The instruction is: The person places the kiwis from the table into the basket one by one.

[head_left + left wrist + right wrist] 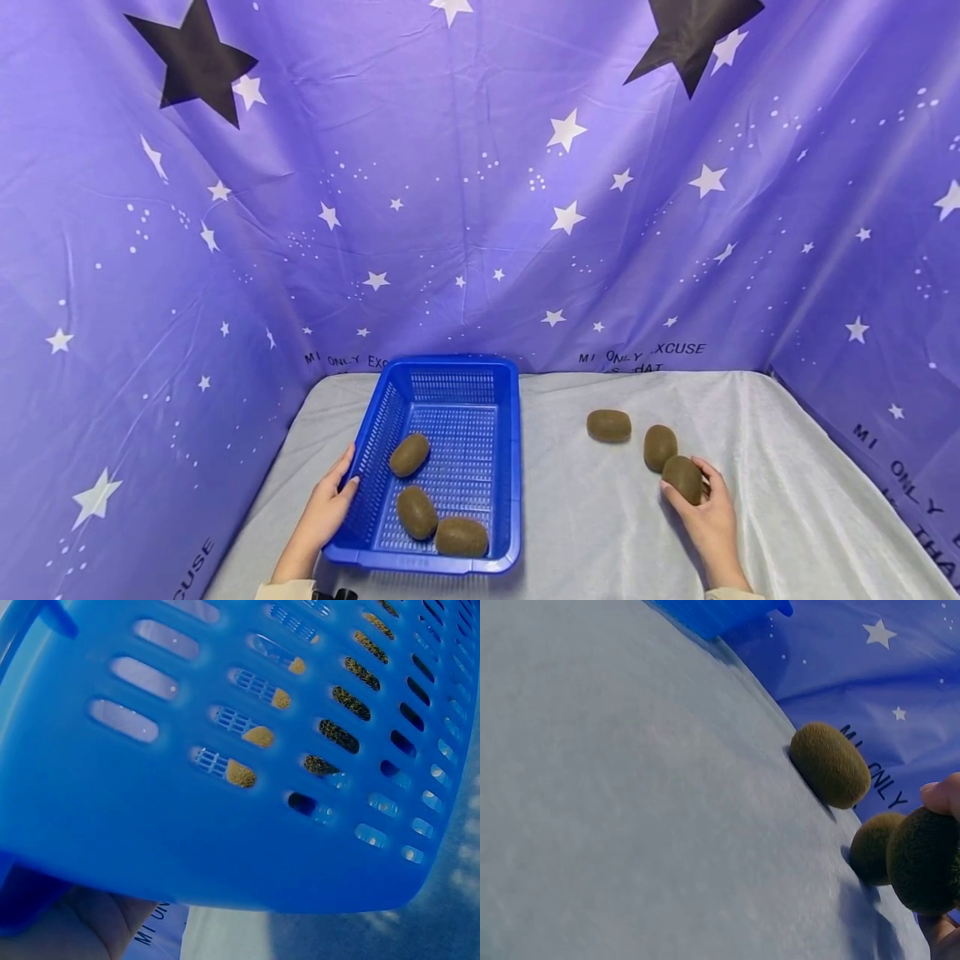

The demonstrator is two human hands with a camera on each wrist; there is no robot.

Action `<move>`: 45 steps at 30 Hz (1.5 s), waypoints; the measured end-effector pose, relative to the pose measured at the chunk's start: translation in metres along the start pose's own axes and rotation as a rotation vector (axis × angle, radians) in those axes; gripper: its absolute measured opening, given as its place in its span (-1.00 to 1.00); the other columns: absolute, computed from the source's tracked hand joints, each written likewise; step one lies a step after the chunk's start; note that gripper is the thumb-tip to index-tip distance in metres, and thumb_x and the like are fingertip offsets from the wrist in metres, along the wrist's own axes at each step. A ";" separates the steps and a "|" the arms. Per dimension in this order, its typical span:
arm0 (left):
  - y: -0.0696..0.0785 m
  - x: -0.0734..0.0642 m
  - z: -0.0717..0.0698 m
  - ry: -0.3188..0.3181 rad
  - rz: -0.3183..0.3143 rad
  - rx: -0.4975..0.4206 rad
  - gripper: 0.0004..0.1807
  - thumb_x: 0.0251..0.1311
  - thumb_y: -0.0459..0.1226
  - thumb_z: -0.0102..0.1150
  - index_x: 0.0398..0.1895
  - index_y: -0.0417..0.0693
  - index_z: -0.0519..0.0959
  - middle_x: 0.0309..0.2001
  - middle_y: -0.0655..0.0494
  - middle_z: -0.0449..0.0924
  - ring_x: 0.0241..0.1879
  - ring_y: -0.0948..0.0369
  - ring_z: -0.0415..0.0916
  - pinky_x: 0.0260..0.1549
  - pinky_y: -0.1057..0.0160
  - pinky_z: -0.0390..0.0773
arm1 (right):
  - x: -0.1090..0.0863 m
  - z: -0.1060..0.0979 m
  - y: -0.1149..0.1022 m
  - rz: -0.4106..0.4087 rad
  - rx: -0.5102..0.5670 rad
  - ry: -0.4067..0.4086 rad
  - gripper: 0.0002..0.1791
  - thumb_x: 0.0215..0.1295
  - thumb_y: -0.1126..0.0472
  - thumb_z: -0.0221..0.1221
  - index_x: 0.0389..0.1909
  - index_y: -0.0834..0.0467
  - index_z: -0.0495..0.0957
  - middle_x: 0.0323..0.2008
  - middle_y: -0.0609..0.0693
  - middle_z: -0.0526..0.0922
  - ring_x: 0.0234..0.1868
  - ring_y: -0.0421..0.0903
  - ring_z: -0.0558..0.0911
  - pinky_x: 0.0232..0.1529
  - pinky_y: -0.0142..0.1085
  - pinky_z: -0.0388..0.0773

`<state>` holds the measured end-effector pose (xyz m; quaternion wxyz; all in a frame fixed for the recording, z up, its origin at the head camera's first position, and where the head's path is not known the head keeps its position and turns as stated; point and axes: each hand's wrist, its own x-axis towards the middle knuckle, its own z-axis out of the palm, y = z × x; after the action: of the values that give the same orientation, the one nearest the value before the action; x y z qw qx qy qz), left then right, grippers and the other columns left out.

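My right hand [708, 517] grips a brown fuzzy kiwi [682, 480] between thumb and fingers. In the right wrist view this kiwi [924, 861] appears raised over the cloth, its shadow falling below. Two other kiwis lie just beyond: one kiwi [660, 448] right behind the held one, another kiwi [609, 426] farther left. At the left, my left hand [324, 508] holds the side rim of a blue plastic basket [514, 467]; the left wrist view shows part of the palm under the rim. Inside the basket lie three kiwis: an upper kiwi [409, 455], a lower kiwi [417, 512] and a front kiwi [462, 537].
A pale grey cloth [570, 508] covers the table. Purple curtains [465, 167] printed with stars enclose the back and both sides, meeting the table's far edge. The basket stands at the left half, its far end near the back curtain.
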<state>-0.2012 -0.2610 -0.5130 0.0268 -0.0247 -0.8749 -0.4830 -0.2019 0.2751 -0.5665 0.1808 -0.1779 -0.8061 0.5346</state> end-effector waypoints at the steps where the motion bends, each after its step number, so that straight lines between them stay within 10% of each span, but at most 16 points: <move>1: 0.000 0.000 0.000 -0.002 0.000 0.001 -0.39 0.36 -0.40 -0.11 0.43 -0.31 0.01 0.42 -0.31 -0.03 0.41 -0.17 -0.10 0.32 0.06 -0.04 | 0.000 0.000 -0.001 -0.009 0.001 -0.006 -0.26 0.05 0.30 0.34 0.27 0.26 0.27 0.17 0.12 0.31 -0.18 -0.46 0.29 -0.25 -0.75 0.23; 18: 0.001 -0.002 0.000 -0.004 0.012 -0.014 -0.39 0.37 -0.39 -0.12 0.43 -0.32 0.01 0.42 -0.31 -0.03 0.41 -0.18 -0.10 0.31 0.05 -0.03 | -0.011 0.007 -0.021 -0.002 0.024 -0.195 -0.19 0.14 0.15 0.31 0.36 0.21 0.14 0.31 0.26 0.17 0.20 0.17 0.30 -0.24 -0.79 0.18; 45: 0.000 -0.002 0.000 -0.006 0.008 -0.017 -0.39 0.36 -0.41 -0.13 0.43 -0.34 -0.01 0.42 -0.33 -0.04 0.40 -0.20 -0.11 0.29 -0.11 -0.05 | -0.039 0.049 -0.061 -0.186 0.083 -0.319 -0.26 0.02 0.24 0.39 0.25 0.20 0.33 0.16 0.17 0.40 0.01 -0.12 0.41 -0.10 -0.53 0.44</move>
<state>-0.1995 -0.2606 -0.5128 0.0258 -0.0301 -0.8708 -0.4901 -0.1977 0.1949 -0.5321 0.1068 -0.0080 -0.8148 0.5698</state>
